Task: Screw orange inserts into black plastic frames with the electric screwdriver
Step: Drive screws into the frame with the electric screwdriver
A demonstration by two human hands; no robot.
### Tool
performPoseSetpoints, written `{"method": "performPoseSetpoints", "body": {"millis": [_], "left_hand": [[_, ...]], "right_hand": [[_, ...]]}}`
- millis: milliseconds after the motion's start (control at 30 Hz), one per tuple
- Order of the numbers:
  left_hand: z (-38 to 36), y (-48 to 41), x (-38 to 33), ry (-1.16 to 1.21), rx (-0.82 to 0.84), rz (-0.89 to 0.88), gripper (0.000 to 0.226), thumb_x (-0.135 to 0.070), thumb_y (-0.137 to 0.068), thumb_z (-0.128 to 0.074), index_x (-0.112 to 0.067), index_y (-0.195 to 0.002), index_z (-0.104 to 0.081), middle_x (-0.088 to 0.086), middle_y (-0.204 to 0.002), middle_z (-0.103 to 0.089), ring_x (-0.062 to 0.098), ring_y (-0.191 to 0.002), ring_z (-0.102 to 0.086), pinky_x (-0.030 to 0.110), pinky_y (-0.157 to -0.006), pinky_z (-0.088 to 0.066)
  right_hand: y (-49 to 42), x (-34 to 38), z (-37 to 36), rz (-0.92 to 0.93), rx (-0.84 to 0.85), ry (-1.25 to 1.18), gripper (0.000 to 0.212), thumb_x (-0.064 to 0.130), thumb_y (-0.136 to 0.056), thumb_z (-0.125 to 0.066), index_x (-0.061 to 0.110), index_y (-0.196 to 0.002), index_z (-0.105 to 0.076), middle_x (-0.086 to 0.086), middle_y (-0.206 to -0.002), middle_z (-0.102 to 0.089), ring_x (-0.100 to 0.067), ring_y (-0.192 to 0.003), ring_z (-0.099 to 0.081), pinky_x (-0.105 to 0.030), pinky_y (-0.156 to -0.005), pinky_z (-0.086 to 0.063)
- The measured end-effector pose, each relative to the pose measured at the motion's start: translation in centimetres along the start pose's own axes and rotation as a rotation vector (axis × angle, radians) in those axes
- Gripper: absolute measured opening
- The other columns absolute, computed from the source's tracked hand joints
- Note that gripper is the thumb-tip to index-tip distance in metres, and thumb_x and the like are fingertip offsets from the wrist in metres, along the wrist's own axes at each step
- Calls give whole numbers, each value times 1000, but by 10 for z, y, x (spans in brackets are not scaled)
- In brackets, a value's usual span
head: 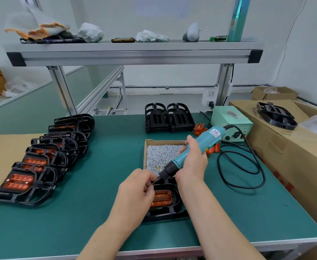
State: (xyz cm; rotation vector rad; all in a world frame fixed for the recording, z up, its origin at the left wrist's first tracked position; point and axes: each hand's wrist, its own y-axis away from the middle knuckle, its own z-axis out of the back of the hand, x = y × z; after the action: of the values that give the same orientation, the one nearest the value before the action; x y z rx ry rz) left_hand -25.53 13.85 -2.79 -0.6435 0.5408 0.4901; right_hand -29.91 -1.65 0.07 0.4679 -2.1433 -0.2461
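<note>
Holding screws [159, 154]: cardboard tray [165, 141] | right hand [193, 162] grips electric screwdriver [204, 141]

Both bare forearms are extended from the near edge of the table [97, 212] toward its middle, converging slightly. The right hand [192, 162] is wrapped around the body of the electric screwdriver [206, 140], which is held tilted, tip down and to the left. The left hand [137, 190] is held back upward, its fingers curled, with thumb and forefinger pinched at the tip of the tool's bit. Whether anything smaller is pinched there cannot be made out.
</note>
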Motion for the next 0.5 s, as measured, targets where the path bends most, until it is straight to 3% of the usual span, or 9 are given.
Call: {"method": "performPoseSetpoints", "body": {"millis": [133, 300, 433, 500], "left_hand": [[-4, 3, -5, -156, -83, -145, 33, 13, -72, -68, -12, -92, -67, -5, -81, -57, 18, -71, -55, 29, -66, -46], [-8, 8, -6, -235, -117, -218, 33, 16, -73, -68, -4, -100, -68, 7, -80, -61, 29, -69, -59, 39, -61, -53], [-9, 11, -2, -201, -106, -227, 43, 15, -73, -68, -5, -110, -65, 4, -81, -60, 25, -69, -58, 39, -64, -53], [-11, 12, 1, -128, -116, -187, 52, 12, -73, -69, -10, -120, -60, -3, -83, -58, 17, -71, -56, 30, -70, -50]], "right_hand": [[2, 1, -3, 30, -30, 24, 19, 32, -83, -75, 22, -93, -62, 11, -51, -59, -1, -46, -56, -31, -68, -48], [2, 1, 2, 42, -32, 17, 19, 27, -85, -74, 17, -96, -62, 3, -58, -60, -10, -53, -56, -27, -59, -49], [2, 0, 4, 41, -22, 19, 21, 26, -86, -73, 14, -99, -62, 3, -56, -61, -10, -50, -56, -22, -50, -49], [2, 2, 4, 37, -18, 5, 23, 26, -86, -74, 12, -101, -62, 3, -56, -61, -11, -52, -56, -24, -53, -49]]}}
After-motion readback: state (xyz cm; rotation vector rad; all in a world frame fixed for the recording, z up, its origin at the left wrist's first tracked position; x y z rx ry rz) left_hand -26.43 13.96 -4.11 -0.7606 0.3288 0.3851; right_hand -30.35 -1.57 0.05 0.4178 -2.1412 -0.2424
